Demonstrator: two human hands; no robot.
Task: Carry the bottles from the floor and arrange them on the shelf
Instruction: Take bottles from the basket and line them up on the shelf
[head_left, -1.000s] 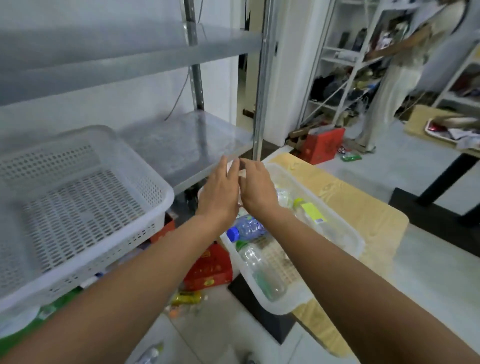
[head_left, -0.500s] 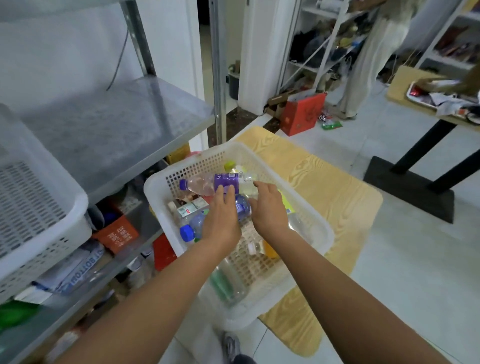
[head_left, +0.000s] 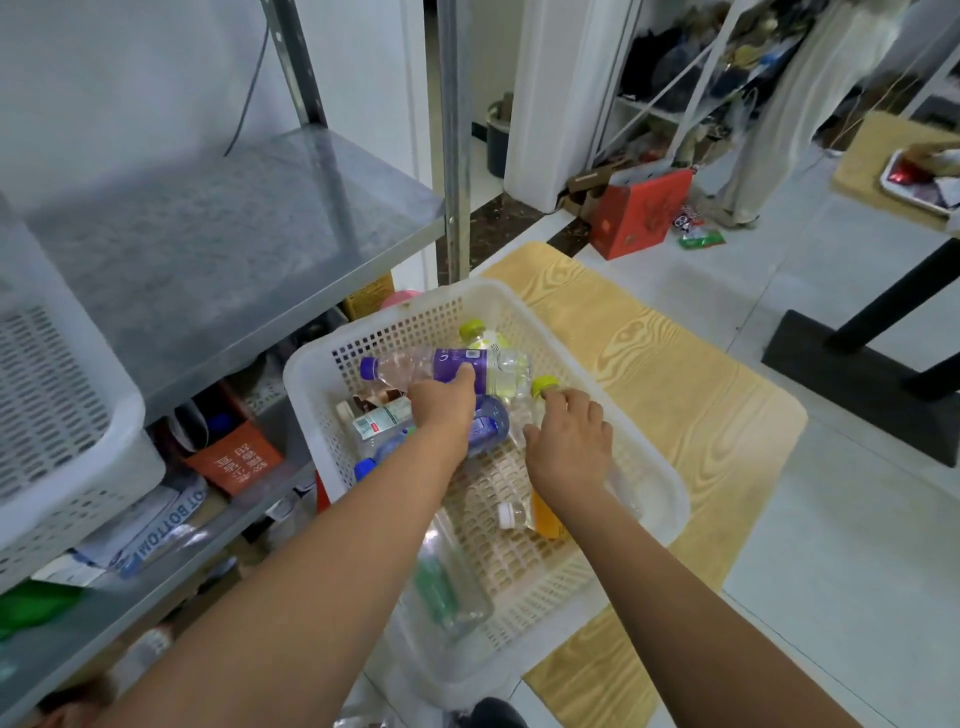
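Left hand (head_left: 444, 405) is touching purple bottle (head_left: 488, 366), grip unclear; right hand (head_left: 569, 434) is curling round yellow-cap bottle (head_left: 544, 383). Both looking light, thin, crushable, slick, so mid-body hold is seeming best.

Bare shelf room above a crowded basket.
The grey metal shelf board (head_left: 208, 249) lies open from the front, between a white perforated plastic basket (head_left: 62, 415) at its left and a steel upright post (head_left: 453, 156) at its right corner. Below, on the low wooden desk (head_left: 701, 405), a second, open-topped white lattice basket (head_left: 319, 415) is crowded with plastic bottles (head_left: 415, 369).
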